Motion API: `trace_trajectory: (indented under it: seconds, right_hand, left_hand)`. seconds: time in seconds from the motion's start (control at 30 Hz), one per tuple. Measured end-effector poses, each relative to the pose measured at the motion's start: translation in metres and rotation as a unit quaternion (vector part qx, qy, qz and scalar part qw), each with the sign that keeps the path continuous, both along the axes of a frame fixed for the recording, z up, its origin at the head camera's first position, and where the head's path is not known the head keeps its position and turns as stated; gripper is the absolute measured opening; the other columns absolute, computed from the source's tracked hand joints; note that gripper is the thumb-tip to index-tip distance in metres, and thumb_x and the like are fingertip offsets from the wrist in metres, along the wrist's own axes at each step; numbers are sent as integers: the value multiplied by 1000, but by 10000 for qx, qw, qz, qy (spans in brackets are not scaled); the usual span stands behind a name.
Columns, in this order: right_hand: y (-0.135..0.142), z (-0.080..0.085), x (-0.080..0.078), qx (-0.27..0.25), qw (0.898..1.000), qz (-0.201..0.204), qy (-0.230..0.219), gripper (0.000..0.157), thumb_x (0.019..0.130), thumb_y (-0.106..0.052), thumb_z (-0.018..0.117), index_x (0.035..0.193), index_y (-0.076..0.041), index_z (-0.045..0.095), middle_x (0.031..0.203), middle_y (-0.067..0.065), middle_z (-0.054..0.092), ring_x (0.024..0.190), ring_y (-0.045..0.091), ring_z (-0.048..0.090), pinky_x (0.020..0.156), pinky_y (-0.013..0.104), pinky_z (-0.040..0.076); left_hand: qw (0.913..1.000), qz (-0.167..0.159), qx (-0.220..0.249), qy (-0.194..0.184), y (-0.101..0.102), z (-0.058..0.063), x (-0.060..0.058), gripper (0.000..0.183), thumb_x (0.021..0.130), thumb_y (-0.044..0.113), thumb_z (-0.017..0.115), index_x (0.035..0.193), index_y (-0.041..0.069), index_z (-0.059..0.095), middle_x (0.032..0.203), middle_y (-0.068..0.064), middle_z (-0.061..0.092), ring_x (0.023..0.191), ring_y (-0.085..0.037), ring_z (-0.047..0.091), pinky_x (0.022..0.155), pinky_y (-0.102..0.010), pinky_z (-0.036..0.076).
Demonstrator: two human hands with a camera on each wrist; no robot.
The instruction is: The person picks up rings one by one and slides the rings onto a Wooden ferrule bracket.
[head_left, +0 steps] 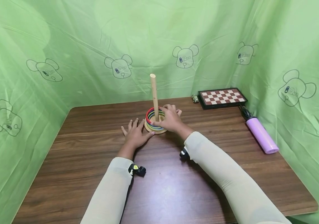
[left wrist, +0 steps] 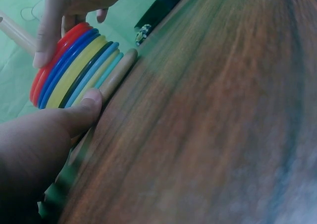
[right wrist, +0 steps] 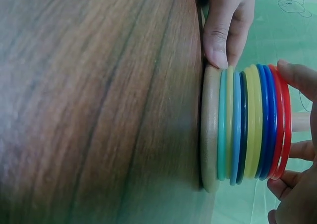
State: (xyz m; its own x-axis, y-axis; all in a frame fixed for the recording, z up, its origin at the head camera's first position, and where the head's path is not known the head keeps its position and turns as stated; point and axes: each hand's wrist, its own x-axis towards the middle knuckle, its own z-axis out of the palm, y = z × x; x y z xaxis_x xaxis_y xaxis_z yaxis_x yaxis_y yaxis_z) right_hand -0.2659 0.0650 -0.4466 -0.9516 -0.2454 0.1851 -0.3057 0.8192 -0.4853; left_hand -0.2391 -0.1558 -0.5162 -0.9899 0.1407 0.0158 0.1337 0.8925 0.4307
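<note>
A stack of coloured rings (right wrist: 252,130) sits around an upright wooden peg (head_left: 154,93) on a round wooden base (right wrist: 210,130). From the base upward the colours run turquoise, pale yellow, light blue, dark, yellow, blue and red. My right hand (head_left: 172,119) spans the top of the stack, thumb and fingers gripping the red rings (right wrist: 283,135) from opposite sides. Beside the base, my left hand (head_left: 137,137) lies with fingers spread on the tabletop. Its thumb (left wrist: 89,105) touches the base's rim, just below the lowest ring.
At the back right of the wooden table (head_left: 92,174) lies a checkered game board (head_left: 222,97), with a small toy car (head_left: 194,98) at its left. A purple cylindrical pump (head_left: 261,135) lies along the right edge. Green curtains (head_left: 148,37) surround the table.
</note>
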Motion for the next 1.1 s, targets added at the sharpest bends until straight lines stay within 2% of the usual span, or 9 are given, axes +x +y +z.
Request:
trace_trajectory:
  seconds: [0.63, 0.93, 1.1]
  right_hand:
    - [2, -2, 3, -1, 10000, -65, -39, 101, 79, -72, 87, 157, -15, 60, 155, 14, 56, 140, 33, 44, 107, 58, 34]
    - [4, -2, 4, -123, 9999, -64, -26, 107, 76, -75, 87, 159, -14, 58, 161, 16, 53, 144, 34, 42, 108, 58, 31]
    - [12, -5, 10, -323, 9994, -89, 49, 102, 76, -74, 89, 157, -17, 60, 163, 15, 51, 147, 35, 41, 108, 60, 30]
  left_hand:
    - [10000, -16, -6, 3, 2, 2, 1, 99, 94, 83, 59, 172, 27, 36, 180, -18, 26, 169, -50, 11, 124, -87, -8]
    - [9998, 23, 104, 149, 0, 1, 2, 106, 90, 85, 64, 172, 24, 36, 180, -21, 25, 169, -50, 14, 124, -88, -6]
    - [9998, 84, -96, 181, -6, 1, 7, 110, 90, 87, 60, 174, 22, 33, 182, -20, 20, 168, -52, 14, 123, -89, -3]
